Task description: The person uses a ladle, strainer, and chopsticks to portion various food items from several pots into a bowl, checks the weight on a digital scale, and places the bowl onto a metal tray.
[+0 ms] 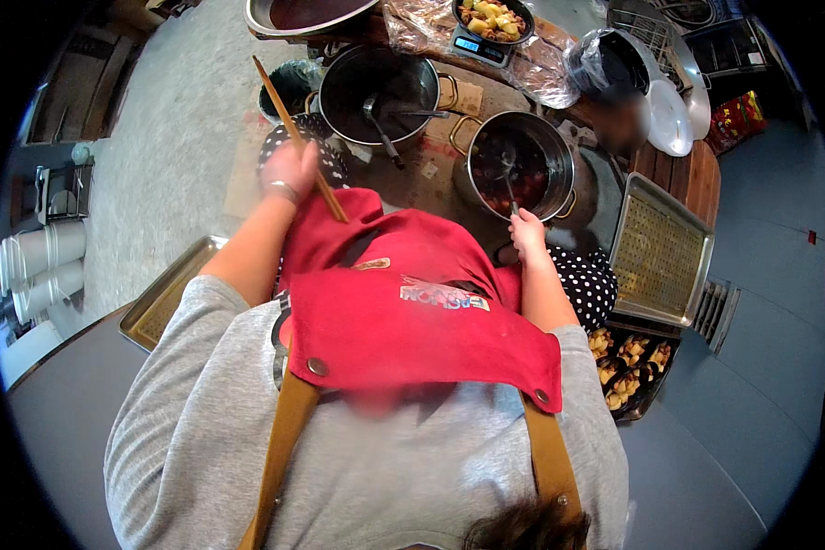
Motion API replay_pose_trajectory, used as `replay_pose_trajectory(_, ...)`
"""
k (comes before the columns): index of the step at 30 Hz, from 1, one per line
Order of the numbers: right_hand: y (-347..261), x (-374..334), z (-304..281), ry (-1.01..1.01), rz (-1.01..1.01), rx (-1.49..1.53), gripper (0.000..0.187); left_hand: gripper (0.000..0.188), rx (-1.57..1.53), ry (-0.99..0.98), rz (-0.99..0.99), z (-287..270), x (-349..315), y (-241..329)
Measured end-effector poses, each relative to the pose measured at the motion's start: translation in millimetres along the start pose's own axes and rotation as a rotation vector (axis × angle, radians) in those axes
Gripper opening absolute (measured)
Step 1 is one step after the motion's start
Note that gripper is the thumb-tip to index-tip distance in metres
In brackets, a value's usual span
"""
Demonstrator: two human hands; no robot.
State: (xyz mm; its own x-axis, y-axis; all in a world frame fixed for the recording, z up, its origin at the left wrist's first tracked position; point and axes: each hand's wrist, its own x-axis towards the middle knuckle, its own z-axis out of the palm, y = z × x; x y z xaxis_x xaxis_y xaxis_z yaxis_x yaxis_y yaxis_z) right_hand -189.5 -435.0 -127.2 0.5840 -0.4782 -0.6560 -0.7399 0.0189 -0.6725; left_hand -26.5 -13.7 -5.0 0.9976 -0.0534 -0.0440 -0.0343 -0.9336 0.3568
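Observation:
My left hand (291, 168) is closed around a pair of long wooden chopsticks (278, 99), raised over my knee beside the red apron (412, 321). Low on the right, my right hand (528, 236) grips the handle of a ladle (510, 179). The ladle's bowl end sits in a metal pot (568, 174) with brass-coloured handles, among dark reddish liquid with pieces in it. Left of that pot stands a larger, dark pot (325, 92); another ladle (385, 137) and a second handled utensil rest in it.
Farther off, a black bowl of potato chunks (493, 20) sits on a digital scale (478, 49). A perforated metal tray (665, 247) stands at right, above a tray of filled black bowls (628, 367). A wide basin (307, 14) and a plastic-lined bin (289, 87) lie ahead.

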Motion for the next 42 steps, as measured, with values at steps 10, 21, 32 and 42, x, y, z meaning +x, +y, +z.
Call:
replay_pose_trajectory(10,-13.3,-3.6,-4.3,-0.102,-0.028,-0.093,0.042,0.046,0.047,-0.019,-0.034,-3.9,2.4,6.0)
replay_pose_trajectory(21,52.8,59.3,-10.7,0.060,-0.314,-0.421,0.041,0.046,0.008,-0.020,0.024,7.5,10.2,13.2)
replay_pose_trajectory(32,20.2,34.5,-11.3,-0.058,-0.275,-0.499,0.043,0.043,0.068,-0.053,-0.027,-1.9,5.3,7.1)
replay_pose_trajectory(42,-27.2,-22.9,-63.8,-0.244,0.211,0.308,0.045,0.045,0.029,-0.002,-0.029,-3.0,0.3,2.8)
